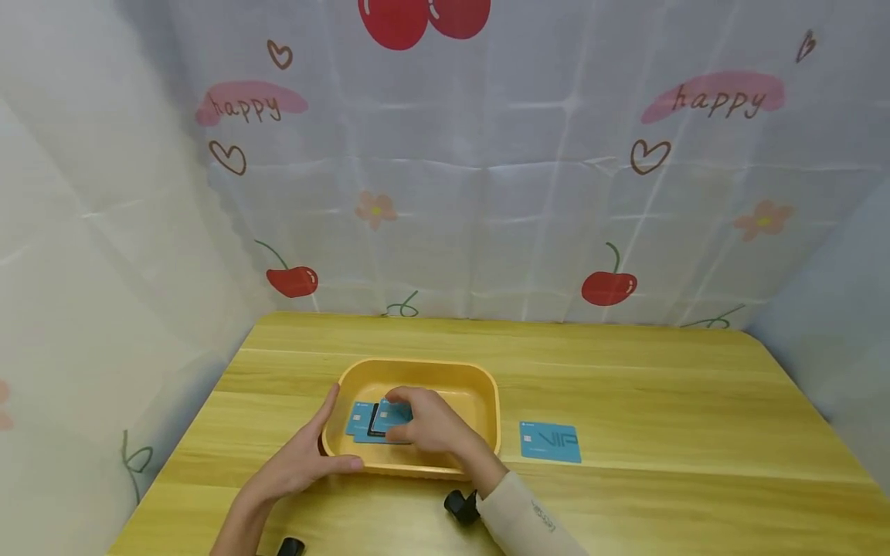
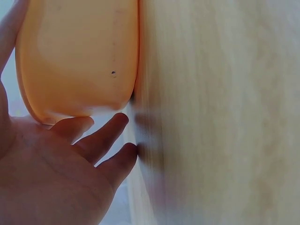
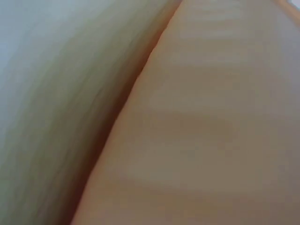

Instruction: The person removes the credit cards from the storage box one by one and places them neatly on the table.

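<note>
Table (image 1: 626, 371): pale wood, patterned sheet behind. Yellow tray (image 1: 480, 386) sat near its front edge, a little left of centre. Left hand (image 1: 299, 463) lay against the tray's near-left corner, grip spread, thumb along the front wall, likely steadying it. Right hand (image 1: 427, 423) reached inside the tray, grip curled, pinching the blue cards (image 1: 361, 421) stacked there. One blue VIP card (image 1: 550, 442) lay flat just right of the tray.
</note>
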`<state>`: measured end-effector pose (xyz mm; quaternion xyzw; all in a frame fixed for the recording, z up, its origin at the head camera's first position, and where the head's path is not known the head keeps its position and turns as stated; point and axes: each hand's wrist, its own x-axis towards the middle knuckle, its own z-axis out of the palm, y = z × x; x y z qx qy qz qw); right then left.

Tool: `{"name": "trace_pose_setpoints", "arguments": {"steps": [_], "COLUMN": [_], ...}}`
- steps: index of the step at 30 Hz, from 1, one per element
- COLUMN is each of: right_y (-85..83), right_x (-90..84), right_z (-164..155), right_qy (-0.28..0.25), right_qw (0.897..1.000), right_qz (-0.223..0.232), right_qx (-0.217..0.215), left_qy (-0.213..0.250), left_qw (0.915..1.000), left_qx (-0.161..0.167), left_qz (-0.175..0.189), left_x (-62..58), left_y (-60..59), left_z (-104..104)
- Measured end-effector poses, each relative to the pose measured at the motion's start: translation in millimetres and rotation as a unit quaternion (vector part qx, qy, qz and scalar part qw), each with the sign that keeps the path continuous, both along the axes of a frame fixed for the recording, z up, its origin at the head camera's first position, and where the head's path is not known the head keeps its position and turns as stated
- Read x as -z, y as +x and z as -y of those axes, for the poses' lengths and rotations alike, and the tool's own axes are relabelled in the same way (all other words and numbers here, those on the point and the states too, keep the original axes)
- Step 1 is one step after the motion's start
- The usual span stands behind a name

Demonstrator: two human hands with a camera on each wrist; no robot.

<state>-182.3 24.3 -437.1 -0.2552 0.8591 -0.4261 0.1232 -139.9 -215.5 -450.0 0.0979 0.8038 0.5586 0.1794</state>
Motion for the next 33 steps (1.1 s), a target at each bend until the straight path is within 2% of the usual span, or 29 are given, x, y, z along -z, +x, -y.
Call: {"name": "trace_pose_setpoints", "arguments": {"steps": [4, 12, 21, 33], "right_y": [-1.6, -1.6, 0.4, -1.1], "right_x": [1.5, 1.9, 8.1, 9.0], "right_z": [-7, -9, -4, 2], "right_qy": [-0.015, 0.019, 0.100, 0.126], "right_qw": [1.000, 0.999, 0.994, 0.988], "right_qz": [0.010, 0.001, -0.041, -0.083], "right_qx": [0.010, 0.038, 0.029, 0.030], "left_qy": [0.003, -0.007, -0.013, -0.022], "left_qw": [1.0000, 1.0000, 0.9999, 0.9997], "left_qx": [0.001, 0.000, 0.000, -0.006], "left_qz": [-0.003, -0.007, -0.010, -0.008], "left_x": [0.5, 0.5, 1.3, 2.1], "left_y": [-1.0, -2.6, -0.6, 0.6], "left_z": [-2, -3, -1, -1]}}
